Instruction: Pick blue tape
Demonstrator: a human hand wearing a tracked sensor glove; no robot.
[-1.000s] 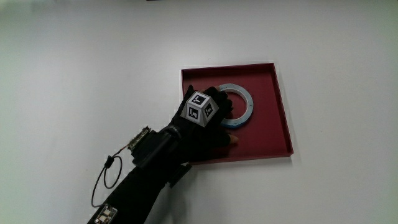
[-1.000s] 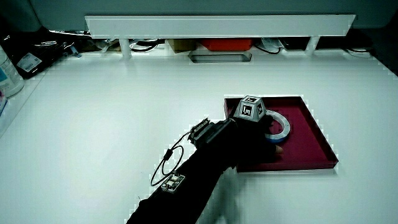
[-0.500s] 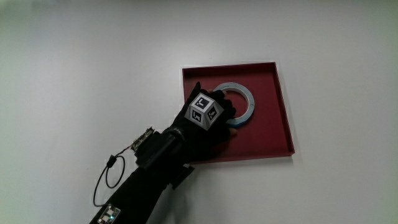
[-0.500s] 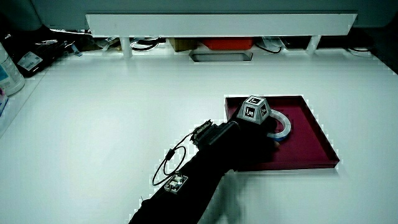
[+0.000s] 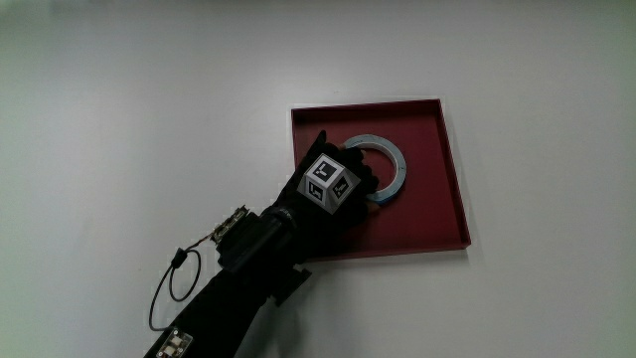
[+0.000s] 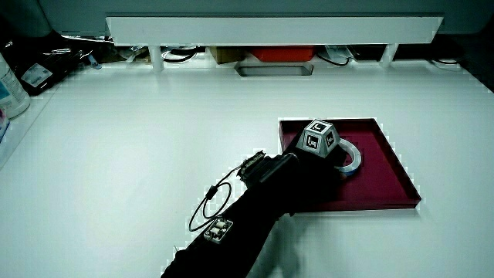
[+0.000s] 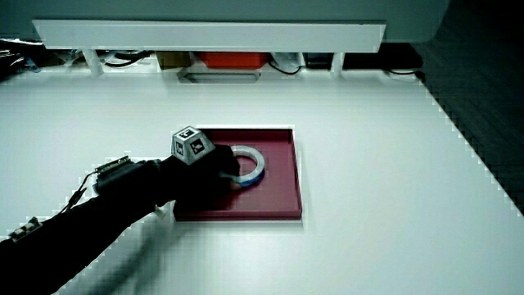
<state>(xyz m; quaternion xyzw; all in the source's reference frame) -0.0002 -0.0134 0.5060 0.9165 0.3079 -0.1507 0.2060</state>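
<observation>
On the smooth white table [image 5: 119, 99] we see a shallow square dark-red tray [image 5: 442, 199] with low upright walls. Inside it lies a flat ring-shaped roll of blue tape [image 5: 395, 159], pale on its upper face. Our black-gloved hand [image 5: 333, 199], bearing a small patterned cube [image 5: 329, 180], covers the ring's edge at about 8 o'clock; we cannot tell how far its fingers are closed. At the forearm [image 6: 255, 208] a thin black wire loop [image 5: 171, 288] rests on the table.
</observation>
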